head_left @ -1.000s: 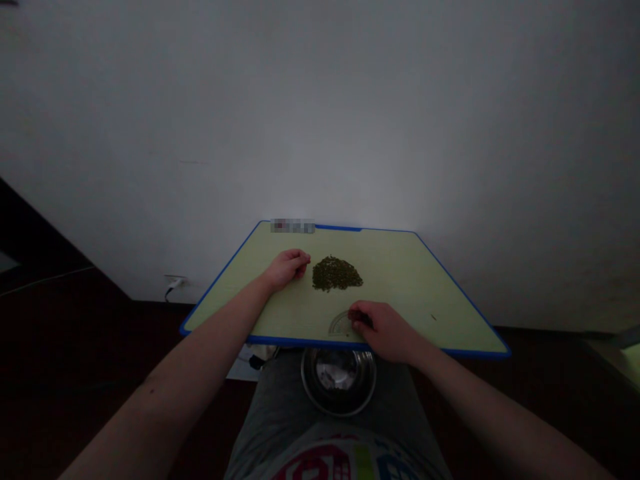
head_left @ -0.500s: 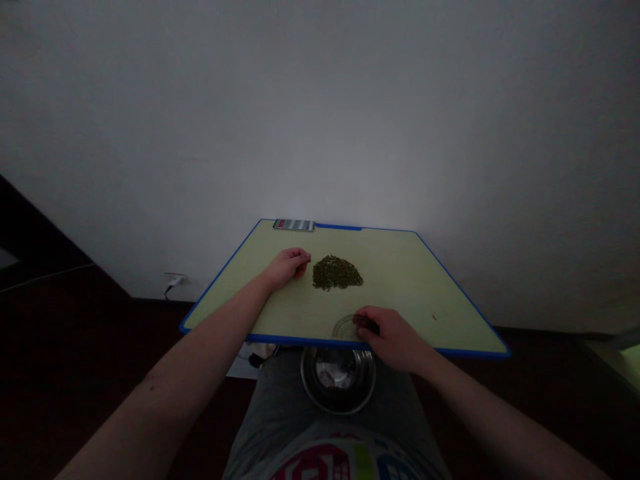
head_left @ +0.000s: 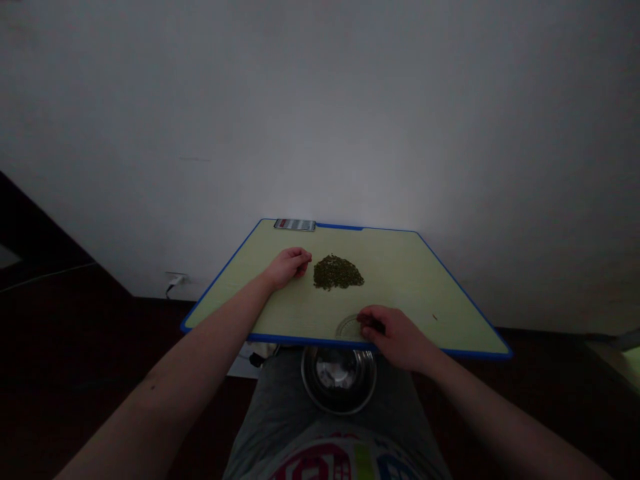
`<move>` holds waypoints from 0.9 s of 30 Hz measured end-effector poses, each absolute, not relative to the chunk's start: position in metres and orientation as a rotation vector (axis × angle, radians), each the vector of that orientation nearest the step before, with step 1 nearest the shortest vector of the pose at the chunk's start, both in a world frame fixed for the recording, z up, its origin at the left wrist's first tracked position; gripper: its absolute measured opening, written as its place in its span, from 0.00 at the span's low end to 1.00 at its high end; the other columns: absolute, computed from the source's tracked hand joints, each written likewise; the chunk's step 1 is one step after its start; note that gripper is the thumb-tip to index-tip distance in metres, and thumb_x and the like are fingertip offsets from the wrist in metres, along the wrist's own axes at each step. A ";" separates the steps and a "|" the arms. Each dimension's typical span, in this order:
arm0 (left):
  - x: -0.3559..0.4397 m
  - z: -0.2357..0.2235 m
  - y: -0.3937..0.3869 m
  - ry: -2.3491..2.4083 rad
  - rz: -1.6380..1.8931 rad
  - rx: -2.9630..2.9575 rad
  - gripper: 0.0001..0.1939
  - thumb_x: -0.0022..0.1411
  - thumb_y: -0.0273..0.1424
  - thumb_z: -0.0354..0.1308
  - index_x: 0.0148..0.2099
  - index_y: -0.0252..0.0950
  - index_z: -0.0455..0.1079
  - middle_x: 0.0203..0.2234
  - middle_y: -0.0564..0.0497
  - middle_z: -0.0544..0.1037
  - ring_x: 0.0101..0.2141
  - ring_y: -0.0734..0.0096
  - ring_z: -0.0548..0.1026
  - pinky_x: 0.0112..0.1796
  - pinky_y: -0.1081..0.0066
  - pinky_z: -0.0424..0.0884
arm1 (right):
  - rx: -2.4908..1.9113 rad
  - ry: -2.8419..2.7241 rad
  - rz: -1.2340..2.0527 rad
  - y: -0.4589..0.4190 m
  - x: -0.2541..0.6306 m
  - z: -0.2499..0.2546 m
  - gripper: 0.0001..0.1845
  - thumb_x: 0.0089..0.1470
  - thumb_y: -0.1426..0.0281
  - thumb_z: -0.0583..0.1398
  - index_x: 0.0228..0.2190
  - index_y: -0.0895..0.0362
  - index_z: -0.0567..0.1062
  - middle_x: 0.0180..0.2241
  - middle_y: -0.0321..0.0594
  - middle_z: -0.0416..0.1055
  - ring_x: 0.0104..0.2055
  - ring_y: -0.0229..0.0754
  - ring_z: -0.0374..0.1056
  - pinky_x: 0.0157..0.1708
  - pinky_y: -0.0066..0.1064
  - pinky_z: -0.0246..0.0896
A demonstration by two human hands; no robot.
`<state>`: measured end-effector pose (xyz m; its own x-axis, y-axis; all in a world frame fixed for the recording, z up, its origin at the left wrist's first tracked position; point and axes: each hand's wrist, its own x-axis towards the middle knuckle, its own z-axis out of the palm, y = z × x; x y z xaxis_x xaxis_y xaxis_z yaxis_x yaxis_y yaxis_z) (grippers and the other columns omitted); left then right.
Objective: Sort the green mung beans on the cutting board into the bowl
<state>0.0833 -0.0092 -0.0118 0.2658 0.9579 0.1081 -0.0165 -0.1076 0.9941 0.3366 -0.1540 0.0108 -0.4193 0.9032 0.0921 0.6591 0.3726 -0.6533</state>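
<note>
A pile of small green-brown grains or dried bits (head_left: 338,273) lies in the middle of the pale yellow board (head_left: 400,267). My left hand (head_left: 290,265) rests on the board just left of the pile, fingers curled and thumb against the index finger; whatever is in them is hidden. Close to the board's near edge, my right hand (head_left: 390,333) is bent with fingertips pinched together, their content too dark to make out. Beside its fingertips shows a faint curved, scale-like marking (head_left: 347,326). Below that edge a shiny metal bowl (head_left: 339,393) sits on my lap.
A phone (head_left: 295,225) lies at the board's far left edge, against the wall. One small dark sliver (head_left: 435,317) is on the board at right. A blue rim (head_left: 463,291) borders the board. A plug with a cord (head_left: 175,281) is on the wall at left.
My right hand has shifted very slightly right, its fingertips drawn closer together. The left hand and the pile stay as they were.
</note>
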 end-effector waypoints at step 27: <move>0.080 -0.014 -0.008 0.939 1.078 1.408 0.12 0.50 0.38 0.56 0.26 0.34 0.63 0.14 0.57 0.63 0.15 0.81 0.61 0.17 0.76 0.55 | -1.421 -2.238 0.327 -0.076 0.316 0.006 0.10 0.48 0.76 0.55 0.36 0.58 0.71 0.34 0.40 0.72 0.34 0.39 0.66 0.36 0.27 0.57</move>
<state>0.0803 -0.0077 -0.0141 0.2776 0.9542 0.1119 -0.0199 -0.1107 0.9937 0.3157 -0.0760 0.0059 -0.3564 0.8984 0.2565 0.7873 0.4366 -0.4353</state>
